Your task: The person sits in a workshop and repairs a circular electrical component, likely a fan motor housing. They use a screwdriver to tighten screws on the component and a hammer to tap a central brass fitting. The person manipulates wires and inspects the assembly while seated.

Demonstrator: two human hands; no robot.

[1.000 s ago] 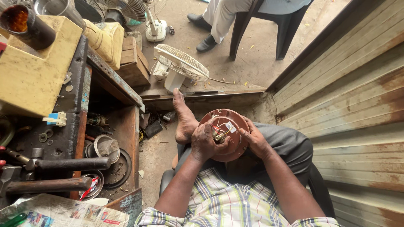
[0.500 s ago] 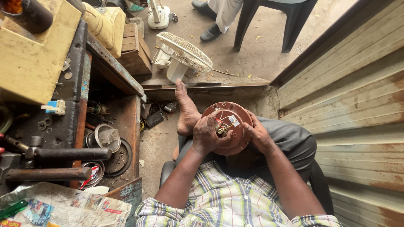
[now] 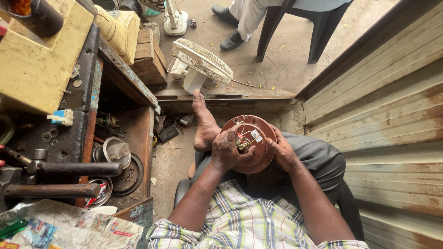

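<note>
Both your hands hold one round reddish-brown motor housing [image 3: 253, 144] on your lap: your left hand [image 3: 229, 151] curls over its left rim, fingers at the loose wires [image 3: 244, 133], and your right hand [image 3: 282, 153] grips its right edge. Two table fans [image 3: 201, 62] stand on the floor ahead.

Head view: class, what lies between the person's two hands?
In the head view, the reddish-brown round motor housing with its white and red wires lies between left hand and right hand.
</note>
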